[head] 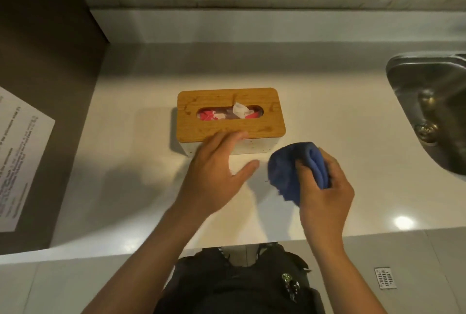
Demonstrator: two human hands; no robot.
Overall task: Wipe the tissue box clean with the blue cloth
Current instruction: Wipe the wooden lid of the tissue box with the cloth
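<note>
In the head view, the left hand point(214, 170) covers a part of the near edge of the rectangular tissue box with a wooden lid and white body point(230, 114). Its fingers are straight and spread, and the fingertips lie at the lid edge; whether they touch it is hard to tell. Through the oval slot, a white tissue and something red show, not clearly. The steel sink point(428, 102) is cut off at the right border. The box stands in the middle of the pale table point(126, 162). The crumpled blue cloth point(295, 175) is just right of the box's near corner, apart from it, and the right hand point(325, 192) has its grip clamped on it.
</note>
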